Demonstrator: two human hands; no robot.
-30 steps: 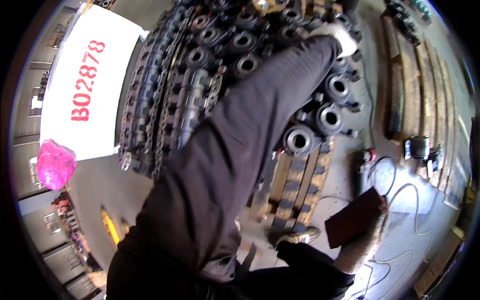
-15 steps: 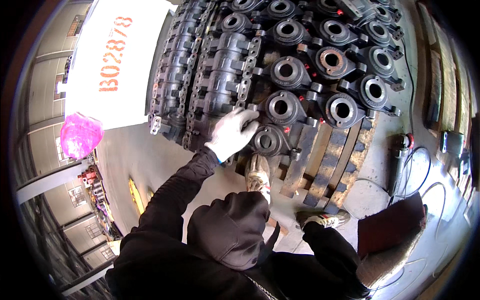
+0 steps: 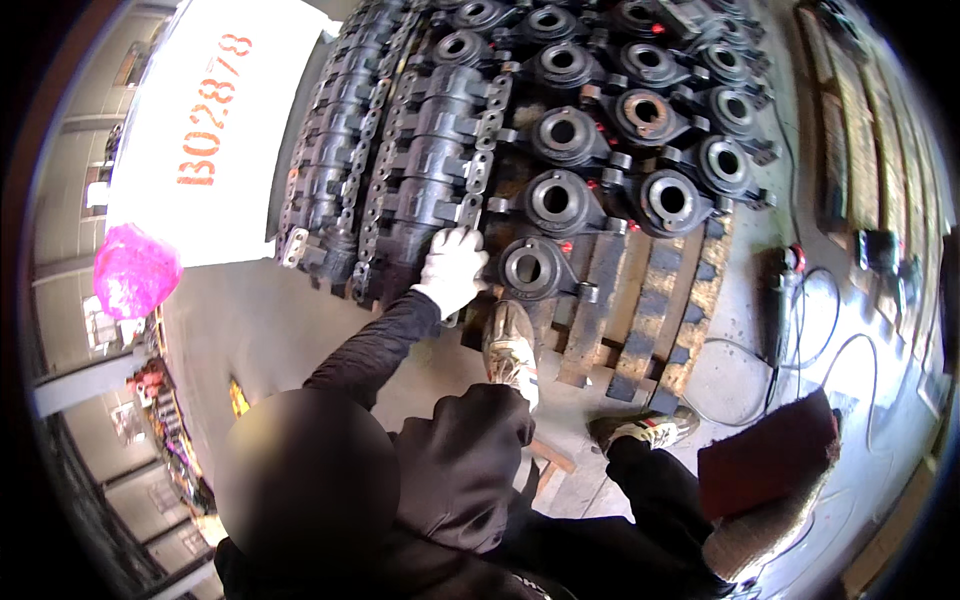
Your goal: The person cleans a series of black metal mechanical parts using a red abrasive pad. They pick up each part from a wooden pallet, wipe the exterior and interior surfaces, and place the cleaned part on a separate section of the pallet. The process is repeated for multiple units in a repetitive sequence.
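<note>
My left hand [image 3: 453,268], in a white glove, is at the near end of a dark steel track chain [image 3: 437,150]. Its fingers curl down over the link strip on the chain's right side, and whatever is under the fingertips is hidden. Just right of the hand sits a black cast part with a round bore [image 3: 530,268], apart from the glove. Several more such bored castings [image 3: 560,200] stand in rows behind it. My right hand is not in view.
The castings rest on a wooden pallet [image 3: 640,330]. A second track chain [image 3: 320,180] lies to the left, beside a large white panel [image 3: 200,130] and a pink bundle [image 3: 138,270]. A corded power tool [image 3: 778,310], a dark red flap [image 3: 760,455] and more pallets [image 3: 860,130] are on the right.
My left hand has drawn back and left from the nearest bored casting to the chain's end, and its fingers have curled. The whole view has shifted slightly.
</note>
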